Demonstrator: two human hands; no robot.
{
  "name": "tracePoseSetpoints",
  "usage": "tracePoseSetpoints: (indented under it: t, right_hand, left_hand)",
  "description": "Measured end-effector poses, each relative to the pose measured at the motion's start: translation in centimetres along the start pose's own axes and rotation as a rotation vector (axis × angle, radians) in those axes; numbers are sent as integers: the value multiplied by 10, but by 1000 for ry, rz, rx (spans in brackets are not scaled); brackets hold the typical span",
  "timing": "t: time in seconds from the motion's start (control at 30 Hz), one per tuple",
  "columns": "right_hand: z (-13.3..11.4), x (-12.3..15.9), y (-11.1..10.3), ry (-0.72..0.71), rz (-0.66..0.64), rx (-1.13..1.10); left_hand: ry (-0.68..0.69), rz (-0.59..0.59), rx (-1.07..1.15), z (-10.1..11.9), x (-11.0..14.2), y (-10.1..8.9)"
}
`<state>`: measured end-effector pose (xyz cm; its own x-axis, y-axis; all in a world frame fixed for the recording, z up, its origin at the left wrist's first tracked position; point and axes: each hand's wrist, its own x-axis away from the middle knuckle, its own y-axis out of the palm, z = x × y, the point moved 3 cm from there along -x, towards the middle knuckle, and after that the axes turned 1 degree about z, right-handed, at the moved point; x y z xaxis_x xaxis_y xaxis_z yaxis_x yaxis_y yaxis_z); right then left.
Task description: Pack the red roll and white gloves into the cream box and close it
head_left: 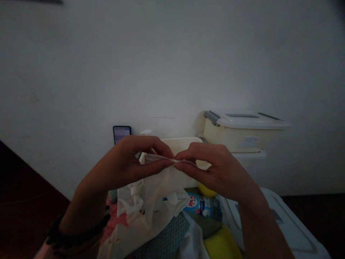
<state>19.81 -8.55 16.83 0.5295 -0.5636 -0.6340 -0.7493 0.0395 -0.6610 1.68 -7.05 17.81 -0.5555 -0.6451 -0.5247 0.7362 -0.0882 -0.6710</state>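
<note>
Between both thumbs and forefingers, a thin, translucent white plastic bag [164, 181] is pinched along its upper edge and hangs down. My left hand [134, 160] grips it from the left, with a dark beaded bracelet [77, 235] at the wrist. My right hand [215, 163] grips it from the right, fingertips nearly touching those of the left. Under the hands lie a knotted white plastic bag [136, 198], a blue-labelled package [203, 207], a teal textured cloth [168, 239] and a yellow item [223, 244]. The hanging bag partly covers these.
Behind the hands stands a cream open bin [185, 144]. Lidded cream storage boxes [229, 135] are stacked to its right against the white wall [167, 64]. A phone [122, 133] leans upright at the left. Another white lid [289, 219] lies low on the right.
</note>
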Motion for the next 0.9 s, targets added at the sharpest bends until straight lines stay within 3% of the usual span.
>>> tracePoseSetpoints:
  t: [0.17, 0.6, 0.77, 0.9]
  right_hand:
    - [-2, -1, 1, -52, 7, 24]
    - [-4, -2, 1, -19, 79, 31]
    - [0, 1, -6, 50, 212, 26]
    - [13, 6, -12, 166, 326, -125]
  left_hand:
    - [1, -2, 17, 1, 0, 1]
    - [15, 9, 57, -3, -1, 7]
    - [-124, -74, 95, -13, -3, 17]
    - [-157, -141, 126, -22, -6, 21]
